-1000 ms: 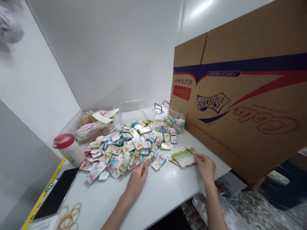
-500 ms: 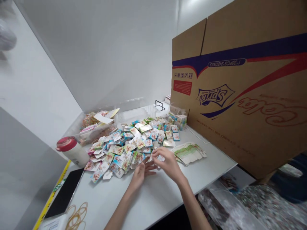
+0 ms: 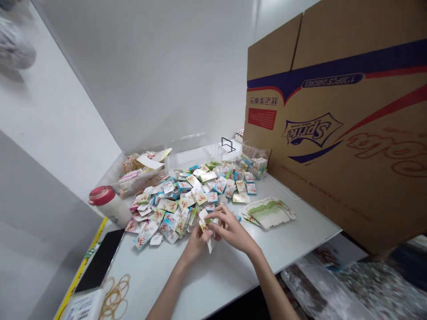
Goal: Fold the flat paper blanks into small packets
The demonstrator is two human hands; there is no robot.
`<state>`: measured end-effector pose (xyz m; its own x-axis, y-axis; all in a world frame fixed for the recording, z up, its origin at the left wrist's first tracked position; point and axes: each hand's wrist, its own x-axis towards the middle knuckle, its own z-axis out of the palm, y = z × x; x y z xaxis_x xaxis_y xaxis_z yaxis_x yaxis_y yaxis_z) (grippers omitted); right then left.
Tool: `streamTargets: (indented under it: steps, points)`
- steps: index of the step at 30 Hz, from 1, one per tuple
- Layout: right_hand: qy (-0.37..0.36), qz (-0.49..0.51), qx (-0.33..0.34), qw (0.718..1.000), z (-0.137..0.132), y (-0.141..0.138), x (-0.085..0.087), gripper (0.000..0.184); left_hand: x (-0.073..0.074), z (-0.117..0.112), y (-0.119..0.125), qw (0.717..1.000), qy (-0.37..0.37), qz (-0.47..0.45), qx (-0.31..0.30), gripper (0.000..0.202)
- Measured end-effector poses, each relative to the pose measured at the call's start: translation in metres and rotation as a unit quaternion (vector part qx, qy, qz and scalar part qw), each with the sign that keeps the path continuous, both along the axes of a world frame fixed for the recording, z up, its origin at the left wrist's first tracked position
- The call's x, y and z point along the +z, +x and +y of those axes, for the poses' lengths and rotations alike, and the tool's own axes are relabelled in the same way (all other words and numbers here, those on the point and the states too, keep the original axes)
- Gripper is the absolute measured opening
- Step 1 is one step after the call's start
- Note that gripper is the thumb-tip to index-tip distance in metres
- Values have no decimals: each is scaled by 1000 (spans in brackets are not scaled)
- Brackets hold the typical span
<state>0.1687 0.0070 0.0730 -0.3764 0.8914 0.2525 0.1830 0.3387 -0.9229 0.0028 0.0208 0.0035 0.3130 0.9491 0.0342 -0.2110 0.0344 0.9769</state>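
Note:
Between my hands is a small printed paper box [image 3: 203, 226], white and green, with a white flap pointing up and another end pointing down. My left hand [image 3: 196, 244] grips it from the left, thumb in front. From the right my right hand [image 3: 230, 229] pinches it, fingers curled over its upper part. Just beyond my hands spreads a heap of small boxes [image 3: 180, 202] with red hand prints, many with flaps standing out. To the right lies a fanned row of flat green and white cartons [image 3: 270, 213].
A large cardboard box [image 3: 316, 178] stands at the right. At the back are clear plastic bins [image 3: 133, 189], one with small boxes [image 3: 256, 165]. A red-lidded bottle [image 3: 111, 206], a black flat panel [image 3: 102, 260] and rubber bands [image 3: 115, 295] lie left.
A small paper box now shows in my hands, where before the fingers met around something I could not make out. The view has shifted slightly, moving the scene to the right.

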Motion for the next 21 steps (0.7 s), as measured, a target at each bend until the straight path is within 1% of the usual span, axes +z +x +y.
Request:
streamTargets:
  steps: [2, 7, 11, 13, 15, 18, 21]
  points:
    - [-20, -4, 4, 1000, -1, 0, 0, 24, 1, 0, -1, 999, 10, 16, -29, 49]
    - [0, -61, -13, 998, 1, 2, -1, 19, 5, 2, -1, 997, 27, 42, -62, 48]
    - [6, -53, -1, 999, 5, 9, -8, 28, 14, -2, 1, 993, 30, 64, -92, 48]
    - [4, -49, 6, 999, 7, 13, -11, 31, 18, -5, 2, 992, 19, 78, -97, 50]
    - [-19, -34, 12, 999, 8, 17, -12, 33, 19, -7, 2, 992, 1, 89, -94, 52]
    - [-91, 22, 10, 996, 10, 21, -13, 36, 19, -9, 3, 992, -14, 91, -83, 55]
    - [-154, 81, -3, 985, 13, 23, -14, 39, 17, -9, 6, 994, -12, 79, -73, 63]
